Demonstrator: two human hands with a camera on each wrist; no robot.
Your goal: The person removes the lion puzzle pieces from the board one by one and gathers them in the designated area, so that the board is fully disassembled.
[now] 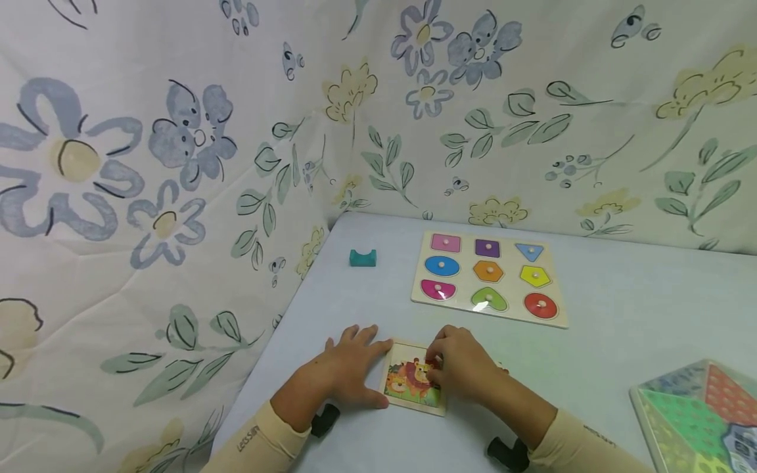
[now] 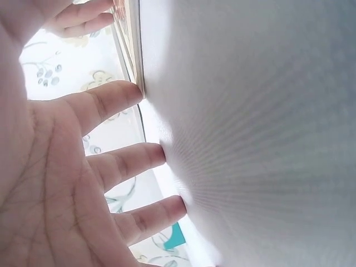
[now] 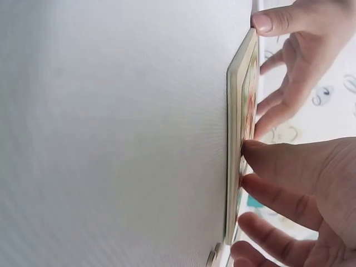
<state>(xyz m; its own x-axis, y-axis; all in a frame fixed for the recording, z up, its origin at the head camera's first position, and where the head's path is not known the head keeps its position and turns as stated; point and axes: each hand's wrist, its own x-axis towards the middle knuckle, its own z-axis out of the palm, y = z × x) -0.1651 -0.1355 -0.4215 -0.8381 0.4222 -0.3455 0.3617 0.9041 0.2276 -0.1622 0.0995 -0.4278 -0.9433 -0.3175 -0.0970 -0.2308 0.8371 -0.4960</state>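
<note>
A small wooden picture puzzle (image 1: 412,397) with a lion on it lies flat on the table in the head view. My left hand (image 1: 353,369) spreads its fingers at the puzzle's left side, with index fingertip and thumb at its edge and the other fingertips on the table. Over the puzzle's right part, my right hand (image 1: 464,363) pinches a small puzzle piece against the picture, mostly hidden by the fingers. In the right wrist view, the thumb (image 3: 264,153) and index finger meet the puzzle's face. Another piece (image 1: 502,368) shows partly behind the right wrist.
Behind the puzzle lies a shape board (image 1: 516,314) with several coloured knobbed shapes. A teal arch block (image 1: 363,259) stands at the back left. At the right front sits a packaged, multicoloured board (image 1: 680,401). Floral cloth (image 1: 378,144) hangs along the back and left.
</note>
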